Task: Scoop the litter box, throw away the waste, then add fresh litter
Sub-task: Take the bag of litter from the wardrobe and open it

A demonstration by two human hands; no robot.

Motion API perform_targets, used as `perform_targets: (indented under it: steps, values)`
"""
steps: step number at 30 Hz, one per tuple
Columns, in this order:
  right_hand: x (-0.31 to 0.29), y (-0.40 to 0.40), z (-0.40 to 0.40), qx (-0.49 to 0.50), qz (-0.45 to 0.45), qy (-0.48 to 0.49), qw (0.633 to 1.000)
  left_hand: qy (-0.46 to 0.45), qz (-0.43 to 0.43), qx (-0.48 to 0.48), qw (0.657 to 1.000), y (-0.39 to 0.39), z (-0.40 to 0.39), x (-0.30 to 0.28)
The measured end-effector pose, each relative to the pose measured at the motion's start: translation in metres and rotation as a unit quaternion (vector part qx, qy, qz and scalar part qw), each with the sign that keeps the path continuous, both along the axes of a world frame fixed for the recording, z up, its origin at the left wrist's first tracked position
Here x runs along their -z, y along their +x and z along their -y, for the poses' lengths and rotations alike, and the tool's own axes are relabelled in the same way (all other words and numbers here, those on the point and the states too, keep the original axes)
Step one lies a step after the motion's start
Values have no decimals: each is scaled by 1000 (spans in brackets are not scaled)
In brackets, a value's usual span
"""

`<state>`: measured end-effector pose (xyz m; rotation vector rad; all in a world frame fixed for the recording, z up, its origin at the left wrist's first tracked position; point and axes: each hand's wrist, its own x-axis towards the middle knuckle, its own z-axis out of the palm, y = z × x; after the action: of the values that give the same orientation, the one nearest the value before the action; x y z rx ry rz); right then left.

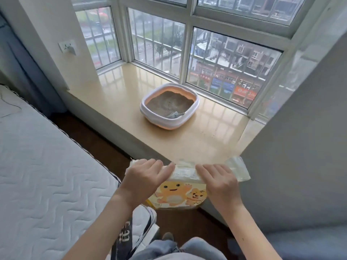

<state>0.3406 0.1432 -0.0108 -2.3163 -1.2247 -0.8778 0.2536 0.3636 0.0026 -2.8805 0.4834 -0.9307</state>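
Observation:
A white and peach litter box (144,106) filled with grey-brown litter sits on the beige window ledge near the glass. A grey scoop (175,115) lies in its near side. Close to me, a yellow-white litter bag (178,196) with cartoon animals stands against the ledge's front edge. My left hand (144,177) grips the left part of the bag's top, fingers curled over it. My right hand (218,182) grips the right part of the top. A clear plastic flap (238,168) sticks out past my right hand.
The window ledge (120,94) stretches left and right of the box, with scattered litter grains (208,136) to its right. A quilted mattress (43,166) fills the left. A grey wall (300,147) rises at right. Dark wooden floor (90,136) runs between bed and ledge.

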Motion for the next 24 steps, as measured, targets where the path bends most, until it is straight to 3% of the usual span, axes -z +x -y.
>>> perform_targets:
  steps: [14,24]
  values:
    - [-5,191,-82,-99,-12,-37,994,1,-20,-118,993,149,-63,0]
    - [0,275,-149,-112,-30,-19,993,-6,-36,-130,991,227,-123,1]
